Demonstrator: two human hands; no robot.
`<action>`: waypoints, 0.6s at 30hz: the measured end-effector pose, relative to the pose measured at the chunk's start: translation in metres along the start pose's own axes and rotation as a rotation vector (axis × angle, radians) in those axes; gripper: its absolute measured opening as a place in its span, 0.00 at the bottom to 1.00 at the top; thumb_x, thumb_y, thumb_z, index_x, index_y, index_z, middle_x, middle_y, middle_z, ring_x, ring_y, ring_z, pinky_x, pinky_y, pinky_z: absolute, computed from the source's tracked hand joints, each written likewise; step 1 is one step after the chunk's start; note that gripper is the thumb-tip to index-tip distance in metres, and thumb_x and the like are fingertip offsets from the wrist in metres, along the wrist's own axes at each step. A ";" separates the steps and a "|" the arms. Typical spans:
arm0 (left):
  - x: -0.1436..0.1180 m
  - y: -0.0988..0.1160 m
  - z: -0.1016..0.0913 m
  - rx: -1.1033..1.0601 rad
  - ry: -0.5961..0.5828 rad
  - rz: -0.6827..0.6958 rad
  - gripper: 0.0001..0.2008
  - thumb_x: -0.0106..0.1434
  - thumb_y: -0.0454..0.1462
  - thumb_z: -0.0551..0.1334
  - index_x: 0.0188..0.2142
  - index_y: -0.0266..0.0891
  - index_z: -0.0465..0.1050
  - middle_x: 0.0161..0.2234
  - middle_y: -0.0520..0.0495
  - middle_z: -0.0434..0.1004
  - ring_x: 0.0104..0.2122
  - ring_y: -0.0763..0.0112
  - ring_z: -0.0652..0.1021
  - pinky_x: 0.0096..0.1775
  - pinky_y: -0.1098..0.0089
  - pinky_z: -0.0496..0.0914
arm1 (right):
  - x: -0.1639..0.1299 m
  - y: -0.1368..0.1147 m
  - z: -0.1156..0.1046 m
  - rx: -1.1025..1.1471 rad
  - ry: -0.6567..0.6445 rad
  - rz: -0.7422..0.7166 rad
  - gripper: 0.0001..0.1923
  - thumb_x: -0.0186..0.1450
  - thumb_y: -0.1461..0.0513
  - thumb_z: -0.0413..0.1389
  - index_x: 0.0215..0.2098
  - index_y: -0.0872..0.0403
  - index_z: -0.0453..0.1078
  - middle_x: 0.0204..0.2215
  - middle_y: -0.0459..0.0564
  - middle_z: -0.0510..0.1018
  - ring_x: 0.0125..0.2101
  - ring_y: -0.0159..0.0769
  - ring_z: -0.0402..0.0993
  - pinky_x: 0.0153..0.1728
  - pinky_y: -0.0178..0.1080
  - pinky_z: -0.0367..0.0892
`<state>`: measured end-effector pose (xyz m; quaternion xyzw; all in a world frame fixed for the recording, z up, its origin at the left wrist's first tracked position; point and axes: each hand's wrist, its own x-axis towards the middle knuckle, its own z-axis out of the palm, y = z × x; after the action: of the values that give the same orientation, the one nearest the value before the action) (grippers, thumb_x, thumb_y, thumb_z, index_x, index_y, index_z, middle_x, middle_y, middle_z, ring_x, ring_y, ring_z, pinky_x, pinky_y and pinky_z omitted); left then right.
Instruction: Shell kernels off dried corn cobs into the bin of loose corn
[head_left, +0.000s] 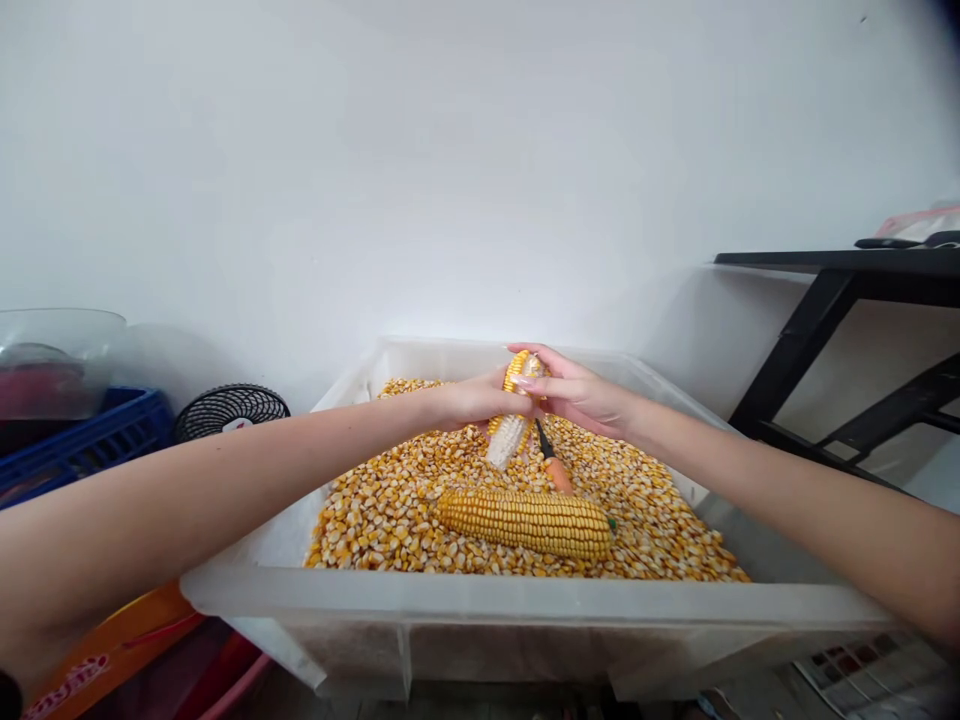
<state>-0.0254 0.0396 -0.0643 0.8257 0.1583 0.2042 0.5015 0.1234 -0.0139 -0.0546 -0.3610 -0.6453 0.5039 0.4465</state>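
Note:
Both my hands are closed around a partly stripped corn cob (510, 437), held tilted above a bin of loose kernels. Pale bare cob shows along its near end and middle, while yellow kernels stay on its sides. My left hand (480, 397) wraps it from the left. My right hand (574, 392) grips the upper part, thumb lying across it. Below lies a full ear of corn (529, 522), sideways on the loose kernels (397, 480). Between that ear and my hands rests a tool with an orange handle (558, 474) and dark shaft; its tip is hidden.
The translucent plastic bin (510, 598) stands against a white wall (480, 180). To the left are a blue crate (90, 440) and a black round fan grille (231, 405). A black-framed table (810, 330) stands at the right. An orange package (112, 655) lies at lower left.

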 end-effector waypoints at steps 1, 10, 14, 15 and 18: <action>0.000 0.001 -0.001 0.008 -0.002 -0.003 0.19 0.49 0.37 0.59 0.41 0.36 0.62 0.26 0.48 0.66 0.27 0.71 0.69 0.27 0.71 0.66 | 0.000 0.000 0.001 -0.012 0.026 -0.003 0.22 0.55 0.61 0.57 0.47 0.44 0.59 0.38 0.46 0.70 0.35 0.35 0.68 0.33 0.40 0.65; -0.002 0.004 -0.004 -0.010 0.004 -0.070 0.24 0.47 0.38 0.62 0.45 0.38 0.61 0.28 0.49 0.67 0.28 0.71 0.69 0.27 0.71 0.66 | 0.004 0.005 -0.003 0.140 0.006 0.016 0.18 0.56 0.61 0.55 0.45 0.46 0.62 0.38 0.45 0.71 0.34 0.32 0.67 0.33 0.37 0.63; -0.001 0.010 0.000 -0.135 0.058 -0.211 0.30 0.49 0.41 0.62 0.51 0.41 0.55 0.33 0.47 0.69 0.28 0.70 0.71 0.24 0.72 0.64 | 0.005 0.002 -0.007 0.312 -0.008 0.063 0.12 0.59 0.56 0.51 0.41 0.49 0.65 0.38 0.47 0.71 0.34 0.32 0.67 0.36 0.39 0.63; -0.001 0.011 0.002 -0.167 0.069 -0.237 0.30 0.51 0.44 0.61 0.51 0.42 0.55 0.33 0.46 0.69 0.28 0.70 0.71 0.24 0.72 0.64 | 0.006 0.001 -0.007 0.344 0.010 0.066 0.12 0.60 0.54 0.50 0.39 0.50 0.65 0.37 0.47 0.72 0.34 0.33 0.67 0.36 0.41 0.63; 0.000 0.016 0.006 -0.214 0.082 -0.222 0.26 0.55 0.52 0.55 0.49 0.42 0.59 0.32 0.45 0.69 0.26 0.71 0.70 0.22 0.73 0.63 | 0.008 0.000 -0.006 0.383 0.071 0.055 0.12 0.60 0.52 0.48 0.34 0.50 0.64 0.34 0.46 0.72 0.35 0.35 0.68 0.37 0.44 0.63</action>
<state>-0.0214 0.0277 -0.0527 0.7360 0.2465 0.1967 0.5990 0.1268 -0.0047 -0.0529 -0.3045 -0.5115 0.6163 0.5156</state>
